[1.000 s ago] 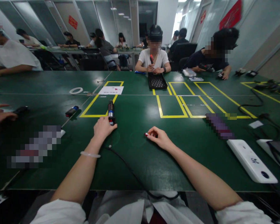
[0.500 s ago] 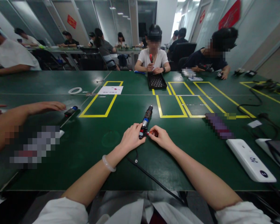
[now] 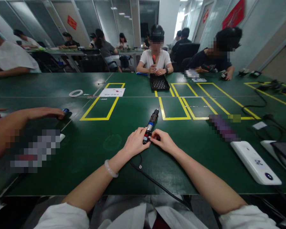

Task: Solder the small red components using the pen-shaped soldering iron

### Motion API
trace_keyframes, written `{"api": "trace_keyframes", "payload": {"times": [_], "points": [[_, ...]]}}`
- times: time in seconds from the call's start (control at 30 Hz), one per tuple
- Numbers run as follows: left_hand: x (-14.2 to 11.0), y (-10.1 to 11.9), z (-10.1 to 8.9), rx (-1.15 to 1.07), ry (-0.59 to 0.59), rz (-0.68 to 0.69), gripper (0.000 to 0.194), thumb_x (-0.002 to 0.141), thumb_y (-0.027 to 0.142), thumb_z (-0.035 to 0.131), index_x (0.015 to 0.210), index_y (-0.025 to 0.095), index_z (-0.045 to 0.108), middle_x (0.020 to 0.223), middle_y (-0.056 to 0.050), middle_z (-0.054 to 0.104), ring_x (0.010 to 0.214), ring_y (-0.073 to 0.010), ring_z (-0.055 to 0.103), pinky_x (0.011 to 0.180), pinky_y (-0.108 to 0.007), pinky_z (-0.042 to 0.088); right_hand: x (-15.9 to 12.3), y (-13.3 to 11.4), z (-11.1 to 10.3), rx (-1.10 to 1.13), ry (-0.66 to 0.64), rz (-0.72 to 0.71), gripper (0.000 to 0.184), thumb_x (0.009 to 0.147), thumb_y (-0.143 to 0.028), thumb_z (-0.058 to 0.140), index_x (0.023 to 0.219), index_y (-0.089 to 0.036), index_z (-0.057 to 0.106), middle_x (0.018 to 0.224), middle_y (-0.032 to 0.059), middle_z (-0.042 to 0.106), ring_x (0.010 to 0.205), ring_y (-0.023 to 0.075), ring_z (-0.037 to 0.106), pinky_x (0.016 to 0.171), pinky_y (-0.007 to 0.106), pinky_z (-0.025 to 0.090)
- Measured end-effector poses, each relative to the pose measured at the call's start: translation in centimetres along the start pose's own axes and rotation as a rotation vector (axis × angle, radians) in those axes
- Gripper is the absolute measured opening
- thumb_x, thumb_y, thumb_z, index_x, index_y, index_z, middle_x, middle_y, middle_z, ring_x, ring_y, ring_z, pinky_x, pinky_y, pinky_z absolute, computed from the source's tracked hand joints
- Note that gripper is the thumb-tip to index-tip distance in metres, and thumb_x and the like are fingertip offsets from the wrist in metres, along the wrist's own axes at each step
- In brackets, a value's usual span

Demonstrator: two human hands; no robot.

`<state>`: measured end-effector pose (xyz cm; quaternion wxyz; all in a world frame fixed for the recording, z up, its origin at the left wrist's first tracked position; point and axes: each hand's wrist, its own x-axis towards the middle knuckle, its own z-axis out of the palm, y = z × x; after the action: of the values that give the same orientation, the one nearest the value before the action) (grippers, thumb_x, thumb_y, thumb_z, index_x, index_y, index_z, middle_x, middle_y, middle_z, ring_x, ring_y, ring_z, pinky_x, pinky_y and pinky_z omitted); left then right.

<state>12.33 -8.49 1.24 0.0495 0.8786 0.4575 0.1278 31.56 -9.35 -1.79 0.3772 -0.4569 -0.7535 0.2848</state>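
My left hand [image 3: 134,143] is closed around the near end of a black corded electric screwdriver [image 3: 152,122] that lies on the green table [image 3: 138,178], its tip pointing away from me. Its black cable [image 3: 154,183] runs back toward my lap. My right hand [image 3: 164,141] pinches a small red piece [image 3: 153,137] and presses it against the screwdriver's near end, touching my left hand's fingers.
A neighbour's arm [image 3: 26,117] reaches in from the left onto a small blue and black tool [image 3: 66,111]. White devices [image 3: 255,162] and cables lie at the right. Yellow tape boxes [image 3: 173,109] mark the table. A black tray [image 3: 159,83] sits before a seated person opposite.
My left hand carried the screwdriver from the left to the middle, meeting my right hand with the red piece. The neighbour's hand reached onto the small blue tool and drew it leftward.
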Motion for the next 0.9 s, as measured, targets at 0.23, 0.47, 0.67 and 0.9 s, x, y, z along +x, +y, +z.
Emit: {"api": "trace_keyframes", "payload": {"times": [0.23,0.47,0.67,0.9], "points": [[-0.1,0.1,0.1,0.008,0.014,-0.012,0.062,0.083,0.042,0.057,0.138,0.019,0.04,0.125,-0.011,0.052,0.107,-0.0258,0.056,0.086,-0.036,0.048,0.1,0.2,0.0,0.036,0.04,-0.004,0.002,0.083,-0.018,0.061,0.084,-0.017,0.06,0.08,0.0008,0.058,0.068,0.0123,0.054,0.064,0.023,0.043],[0.1,0.8,0.3,0.069,0.042,-0.057,0.059,0.088,0.051,0.051,0.136,0.018,0.042,0.121,-0.011,0.052,0.105,-0.0253,0.056,0.085,-0.035,0.048,0.1,0.0,-0.1,0.087,0.036,0.082,0.006,0.083,-0.023,0.064,0.082,-0.017,0.064,0.074,0.0005,0.065,0.063,0.0126,0.056,0.06,0.023,0.043],[0.4,0.9,0.3,0.14,0.034,-0.057,0.061,0.09,0.044,0.05,0.146,0.025,0.032,0.118,-0.01,0.05,0.1,-0.0237,0.055,0.079,-0.033,0.048,0.0,-0.1,0.0,0.168,0.039,0.091,0.011,0.086,-0.023,0.059,0.092,-0.017,0.065,0.08,0.0022,0.068,0.067,0.0134,0.06,0.065,0.025,0.046],[0.4,-0.9,-0.2,0.205,0.039,-0.069,0.06,0.09,0.04,0.05,0.147,0.03,0.03,0.12,-0.01,0.047,0.1,-0.024,0.053,0.08,-0.033,0.047,0.0,-0.3,0.0,0.15,0.014,0.107,0.012,0.086,-0.023,0.058,0.094,-0.016,0.064,0.077,0.0011,0.064,0.066,0.0129,0.057,0.064,0.024,0.045]]}}
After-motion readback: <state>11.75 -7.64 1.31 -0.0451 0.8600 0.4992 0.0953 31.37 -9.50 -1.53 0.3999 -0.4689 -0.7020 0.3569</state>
